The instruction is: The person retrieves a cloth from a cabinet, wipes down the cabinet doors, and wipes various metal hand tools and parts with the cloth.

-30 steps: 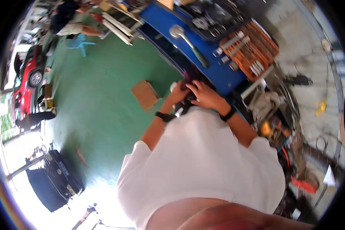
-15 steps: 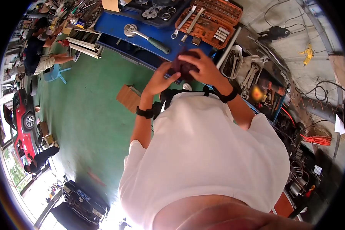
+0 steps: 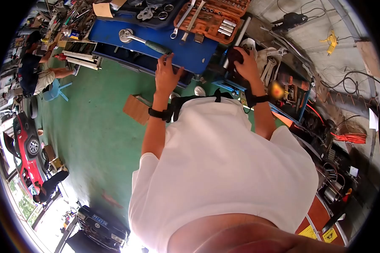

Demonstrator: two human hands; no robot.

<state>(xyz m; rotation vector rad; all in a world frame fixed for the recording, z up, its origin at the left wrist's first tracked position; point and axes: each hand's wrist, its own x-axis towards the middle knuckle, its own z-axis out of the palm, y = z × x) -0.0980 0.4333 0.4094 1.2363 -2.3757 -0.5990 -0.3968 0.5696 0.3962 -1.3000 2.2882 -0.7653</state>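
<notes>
My right hand (image 3: 248, 68) is closed around a crumpled dark maroon cloth (image 3: 234, 57), over the tool tray (image 3: 236, 87) to the right of the bench. Part of the cloth is hidden by my fingers. My left hand (image 3: 168, 77) is empty with its fingers spread, at the front edge of the blue bench top (image 3: 109, 31). Just beyond its fingertips lies a ratchet wrench (image 3: 156, 46) with a dark green handle. Behind that, a combination wrench (image 3: 182, 20) and a long flat metal tool (image 3: 193, 23) rest against an orange socket case (image 3: 213, 21).
A dark tool case (image 3: 133, 19) lies at the back of the bench. Loose wrenches (image 3: 267, 71) fill the tray on the right. A cardboard box (image 3: 136, 110) stands on the green floor. Another person (image 3: 31, 69) is at the far left, near a blue stool (image 3: 55, 90).
My hands have come apart. The right one has carried the cloth rightward, from the bench's front to the tool tray. My left hand has let go of it and opened.
</notes>
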